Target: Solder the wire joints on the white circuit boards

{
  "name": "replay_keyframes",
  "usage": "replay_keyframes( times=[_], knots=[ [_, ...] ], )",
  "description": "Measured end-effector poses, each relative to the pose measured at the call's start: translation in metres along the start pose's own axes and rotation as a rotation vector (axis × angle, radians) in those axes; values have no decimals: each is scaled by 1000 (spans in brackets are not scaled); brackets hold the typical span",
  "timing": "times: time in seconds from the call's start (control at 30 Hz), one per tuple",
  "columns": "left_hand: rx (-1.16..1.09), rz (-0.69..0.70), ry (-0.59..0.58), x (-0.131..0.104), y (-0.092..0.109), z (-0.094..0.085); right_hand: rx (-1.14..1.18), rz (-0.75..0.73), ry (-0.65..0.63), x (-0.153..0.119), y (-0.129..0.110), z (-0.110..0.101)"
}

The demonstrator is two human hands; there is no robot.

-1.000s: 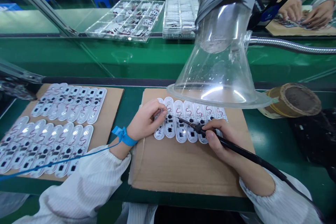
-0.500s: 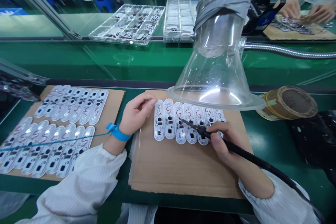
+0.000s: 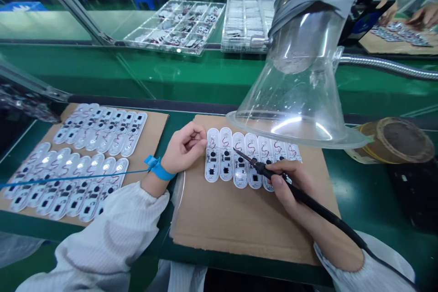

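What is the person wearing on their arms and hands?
Both arms are in white ribbed sleeves, the left sleeve and the right sleeve. The left hand and right hand are bare, with no gloves. A blue wrist strap circles the left wrist, and a thin blue cord trails from it.

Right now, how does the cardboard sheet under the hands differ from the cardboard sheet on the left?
The cardboard sheet under the hands carries one short row of white boards; the left cardboard sheet carries two longer rows. The right hand holds a soldering iron over the first, and the left hand rests at its edge; no hand touches the left one. Both lie flat on the green bench.
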State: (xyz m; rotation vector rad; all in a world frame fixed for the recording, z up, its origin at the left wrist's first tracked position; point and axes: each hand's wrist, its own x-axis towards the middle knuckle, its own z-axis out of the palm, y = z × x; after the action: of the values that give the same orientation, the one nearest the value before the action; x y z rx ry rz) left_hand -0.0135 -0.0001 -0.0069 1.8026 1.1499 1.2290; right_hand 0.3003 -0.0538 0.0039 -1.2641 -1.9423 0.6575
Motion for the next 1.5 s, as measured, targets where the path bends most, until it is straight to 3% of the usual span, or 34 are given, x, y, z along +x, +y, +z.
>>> replay_keyframes(
  times=[0.1,0.83,1.07,1.3,1.5],
  knots=[
    [1,-19,3,-1,-2,2,-27,51,-18,0,-1,1],
    [62,-12,-65,-3,-2,9,-73,-5,-93,11,-15,1],
    [39,68,20,0,-4,6,35,54,28,2,0,6],
    [28,59,14,0,-6,6,-39,112,-117,11,-19,3],
    [85,57,8,0,-5,7,-60,147,-136,14,-22,4]
  ],
)
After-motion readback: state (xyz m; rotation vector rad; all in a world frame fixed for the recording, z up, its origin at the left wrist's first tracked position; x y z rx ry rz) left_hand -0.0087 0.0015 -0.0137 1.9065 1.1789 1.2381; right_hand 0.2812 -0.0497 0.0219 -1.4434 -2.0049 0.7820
